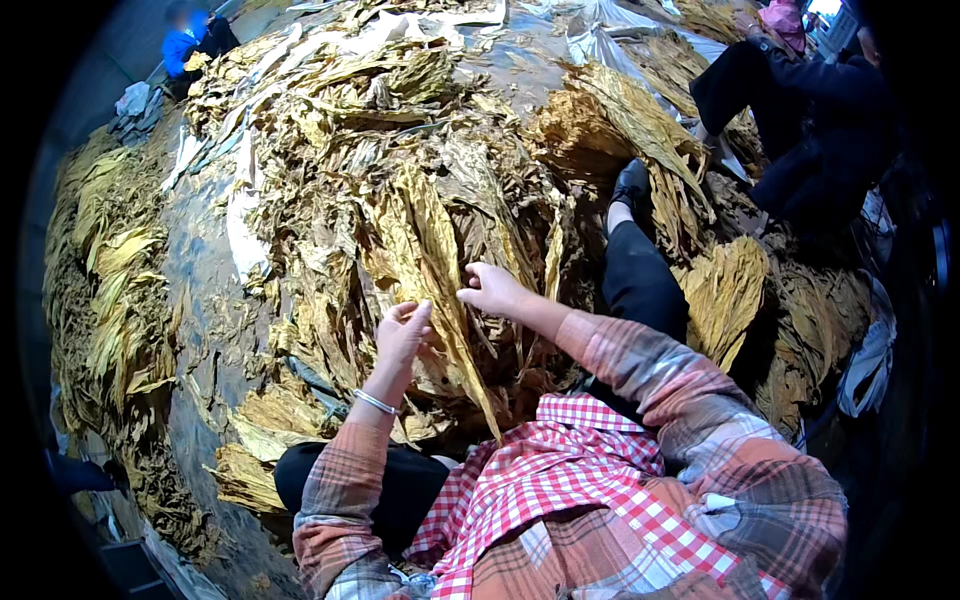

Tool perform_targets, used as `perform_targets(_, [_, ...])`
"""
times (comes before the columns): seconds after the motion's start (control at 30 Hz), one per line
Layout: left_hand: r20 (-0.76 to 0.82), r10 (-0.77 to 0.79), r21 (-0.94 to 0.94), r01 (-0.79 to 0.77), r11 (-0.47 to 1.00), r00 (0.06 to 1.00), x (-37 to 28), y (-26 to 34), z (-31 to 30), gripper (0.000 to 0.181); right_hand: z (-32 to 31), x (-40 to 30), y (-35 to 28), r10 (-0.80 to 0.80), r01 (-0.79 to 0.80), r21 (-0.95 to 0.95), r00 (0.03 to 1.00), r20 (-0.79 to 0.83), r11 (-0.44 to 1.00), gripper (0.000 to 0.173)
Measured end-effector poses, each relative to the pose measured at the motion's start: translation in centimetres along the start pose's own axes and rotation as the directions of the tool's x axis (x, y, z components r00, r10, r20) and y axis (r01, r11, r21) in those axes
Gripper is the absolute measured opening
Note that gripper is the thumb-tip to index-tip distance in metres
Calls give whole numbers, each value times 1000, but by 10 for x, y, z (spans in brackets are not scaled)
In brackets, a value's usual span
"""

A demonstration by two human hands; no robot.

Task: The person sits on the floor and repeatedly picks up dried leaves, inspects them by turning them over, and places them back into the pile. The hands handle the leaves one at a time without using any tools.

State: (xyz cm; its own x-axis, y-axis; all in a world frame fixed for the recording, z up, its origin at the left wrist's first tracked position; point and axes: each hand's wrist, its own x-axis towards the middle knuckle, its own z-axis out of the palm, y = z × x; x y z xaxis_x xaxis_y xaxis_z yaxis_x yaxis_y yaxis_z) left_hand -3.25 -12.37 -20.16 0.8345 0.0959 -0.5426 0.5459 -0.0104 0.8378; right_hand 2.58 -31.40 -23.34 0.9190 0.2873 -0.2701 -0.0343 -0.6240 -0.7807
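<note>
A long dried tobacco leaf (442, 300) lies lengthwise in front of me, its narrow stem end pointing at my lap. On its left side is my left hand (401, 336), fingers loosely curled and thumb apart, with no leaf visible between them. My right hand (493, 291) hovers at the leaf's right edge, thumb and forefinger apart. Whether either hand's fingertips brush the leaf is unclear. Beneath and beyond both hands spreads a heap of crumpled yellow-brown tobacco leaves (315, 210).
Bundled leaves (724, 296) lie to the right of my outstretched leg (645, 270). White plastic strips (244, 210) run through the heap. Another leaf pile (112, 277) stands at left. One person (817, 135) sits at right; another (187, 45) is far left.
</note>
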Motion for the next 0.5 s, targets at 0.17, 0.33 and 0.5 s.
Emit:
perform_targets(0.17, [15, 141, 80, -142, 987, 990, -1, -9, 10, 65, 28, 17, 7, 15, 16, 286, 994, -106, 958, 43])
perform_targets(0.33, [-109, 127, 100, -117, 988, 986, -3, -8, -3, 52, 2, 24, -10, 19, 97, 370, 955, -297, 924, 14])
perform_targets(0.5, [-159, 284, 53, -279, 959, 946, -8, -10, 6, 46, 5, 38, 5, 110, -12, 423, 972, -208, 906, 39])
